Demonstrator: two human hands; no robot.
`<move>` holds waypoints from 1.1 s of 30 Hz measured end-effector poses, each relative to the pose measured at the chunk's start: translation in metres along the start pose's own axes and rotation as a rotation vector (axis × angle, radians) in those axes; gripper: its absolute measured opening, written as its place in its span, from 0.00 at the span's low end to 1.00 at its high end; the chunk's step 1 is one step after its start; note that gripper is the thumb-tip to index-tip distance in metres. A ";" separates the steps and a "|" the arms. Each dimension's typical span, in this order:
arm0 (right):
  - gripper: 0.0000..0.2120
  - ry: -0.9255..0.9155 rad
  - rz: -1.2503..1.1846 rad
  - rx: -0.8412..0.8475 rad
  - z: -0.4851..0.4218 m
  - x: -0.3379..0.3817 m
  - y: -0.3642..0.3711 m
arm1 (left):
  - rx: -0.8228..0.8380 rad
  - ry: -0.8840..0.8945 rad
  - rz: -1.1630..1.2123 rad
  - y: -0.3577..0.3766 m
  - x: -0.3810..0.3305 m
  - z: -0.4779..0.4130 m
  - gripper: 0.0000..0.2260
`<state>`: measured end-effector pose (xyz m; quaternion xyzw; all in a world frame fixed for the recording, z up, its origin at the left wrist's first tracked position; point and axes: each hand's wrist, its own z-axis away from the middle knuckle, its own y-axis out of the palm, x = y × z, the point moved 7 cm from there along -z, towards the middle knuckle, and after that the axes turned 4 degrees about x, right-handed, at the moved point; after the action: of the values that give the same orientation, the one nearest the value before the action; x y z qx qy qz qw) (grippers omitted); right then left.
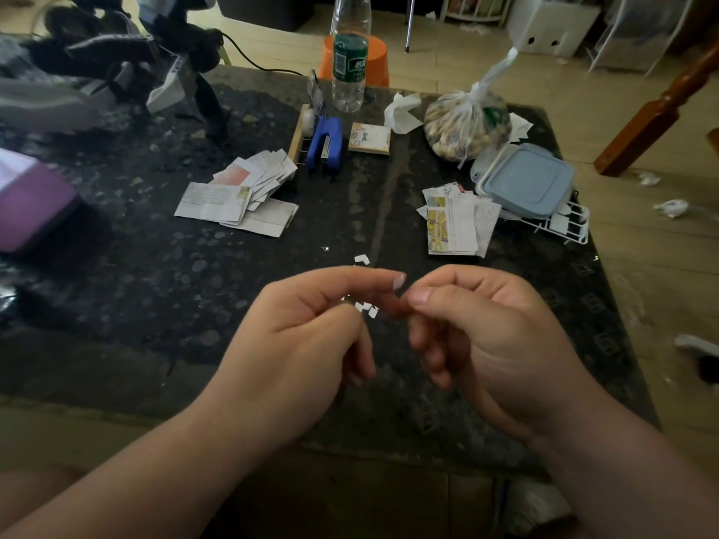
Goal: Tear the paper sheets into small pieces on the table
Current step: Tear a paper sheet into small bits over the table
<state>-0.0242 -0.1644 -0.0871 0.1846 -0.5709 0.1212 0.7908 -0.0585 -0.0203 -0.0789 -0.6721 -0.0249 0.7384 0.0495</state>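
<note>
Head view: over the near middle of the dark table [163,305], my left grip [295,344] and right grip [486,336] meet fingertip to fingertip, raised off the surface, I judge so that torn bits drop straight down. The left grip appears to nip a tiny white scrap [400,282] at the tip of its forefinger. The right grip has its thumb and curled fingers drawn in against that same spot, but I cannot tell whether it has any paper in it.

A scatter of small white pieces [366,307] lies on the table just beneath and beyond the fingers, which suggests tearing is well under way.

The remaining paper waits in two heaps: a left stack [237,196] of folded printed sheets at mid-table and a right stack [453,223] beside a blue-lidded box [525,180]. Both are well apart from the grips, probably to keep whole sheets away from the shreds.

Farther back stand a blue stapler [325,143], a clear bottle [350,56] and a tied bag [467,126], out of the working area.
</note>
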 end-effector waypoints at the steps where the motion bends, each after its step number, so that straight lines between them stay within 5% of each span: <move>1: 0.07 -0.004 0.011 -0.008 0.000 0.001 0.000 | -0.002 -0.001 -0.009 0.000 0.001 0.000 0.22; 13: 0.10 -0.043 0.004 -0.051 -0.002 0.001 -0.003 | 0.027 0.259 -0.389 0.006 -0.010 0.005 0.25; 33: 0.09 -0.046 -0.111 0.026 -0.002 0.000 0.002 | 0.017 0.320 -0.362 0.001 -0.011 0.005 0.25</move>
<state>-0.0228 -0.1615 -0.0873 0.2290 -0.5761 0.0805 0.7805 -0.0621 -0.0225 -0.0676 -0.7647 -0.1307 0.6016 0.1901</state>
